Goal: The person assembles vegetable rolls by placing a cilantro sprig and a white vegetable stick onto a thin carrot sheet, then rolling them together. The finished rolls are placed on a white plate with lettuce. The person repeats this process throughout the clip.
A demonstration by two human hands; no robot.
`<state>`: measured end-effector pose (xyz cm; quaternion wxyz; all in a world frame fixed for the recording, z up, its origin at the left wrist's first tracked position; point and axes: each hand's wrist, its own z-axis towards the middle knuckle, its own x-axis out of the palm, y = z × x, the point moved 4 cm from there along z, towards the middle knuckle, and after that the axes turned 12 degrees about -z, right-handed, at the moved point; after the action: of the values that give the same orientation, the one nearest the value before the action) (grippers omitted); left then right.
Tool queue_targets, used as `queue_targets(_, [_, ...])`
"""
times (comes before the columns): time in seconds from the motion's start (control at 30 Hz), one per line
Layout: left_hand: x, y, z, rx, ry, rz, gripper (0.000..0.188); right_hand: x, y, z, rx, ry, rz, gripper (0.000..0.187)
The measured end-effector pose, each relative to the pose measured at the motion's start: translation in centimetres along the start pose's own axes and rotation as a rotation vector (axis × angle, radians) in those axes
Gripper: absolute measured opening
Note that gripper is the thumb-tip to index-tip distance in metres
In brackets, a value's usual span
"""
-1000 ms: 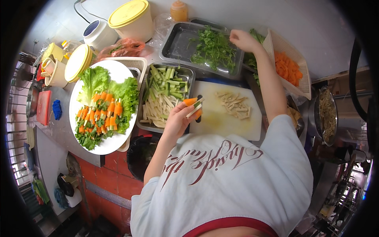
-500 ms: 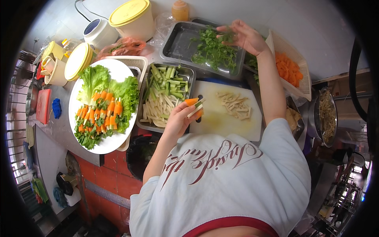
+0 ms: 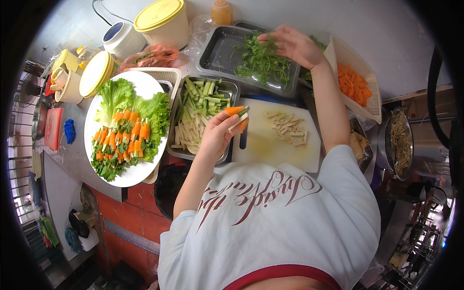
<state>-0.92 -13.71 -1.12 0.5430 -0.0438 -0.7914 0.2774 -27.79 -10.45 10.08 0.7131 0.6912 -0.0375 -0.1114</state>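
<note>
My left hand (image 3: 216,137) is closed around a carrot slice (image 3: 235,110) bent about a few green and pale vegetable sticks (image 3: 243,116). It hovers between a metal tray of cut sticks (image 3: 234,89) and the white cutting board (image 3: 285,155). On the board lies a small heap of pale brown strips (image 3: 287,129). Over at the far right, my right hand (image 3: 296,47) reaches above leafy green herbs (image 3: 263,63) in a grey metal tray (image 3: 217,54). Its fingers are apart and loosely bent, with their tips at the leaves; no sprig shows clearly in them.
To the left, a white oval plate (image 3: 99,171) bears lettuce and several carrot-wrapped bundles. A cream basket (image 3: 373,99) of carrot slices stands at the right, near a metal bowl (image 3: 403,140) of shredded food. Yellow-lidded tubs (image 3: 159,17) line the wall.
My right hand has shifted slightly left over the herbs, its fingertips lower and nearer the leaves. My left hand has risen a little with the carrot slice and sticks still in it.
</note>
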Motion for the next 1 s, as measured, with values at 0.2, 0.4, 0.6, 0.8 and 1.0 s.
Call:
queue_targets(0.2, [1.7,-0.5,0.6,0.007,0.062,0.042,0.031,0.1,0.5,0.4,-0.038,0.042,-0.084,0.016])
queue_targets(0.4, [2.1,-0.4,0.9,-0.012,0.084,0.048,0.031,-0.1,-0.1,0.6,-0.010,0.022,-0.099,0.016])
queue_targets(0.6, [1.3,-0.3,0.0,-0.018,0.024,0.050,0.029,-0.9,3.1,1.3,-0.011,-0.149,-0.511,0.019])
queue_targets(0.8, [0.7,-0.1,-0.5,-0.009,0.010,0.018,0.029,-1.3,14.5,-3.8,-0.799,-0.339,-0.099,0.016])
queue_targets(1.0, [0.3,0.6,-1.3,-0.019,0.009,0.040,0.030,-2.9,0.0,-0.1,0.064,-0.351,-0.520,0.020])
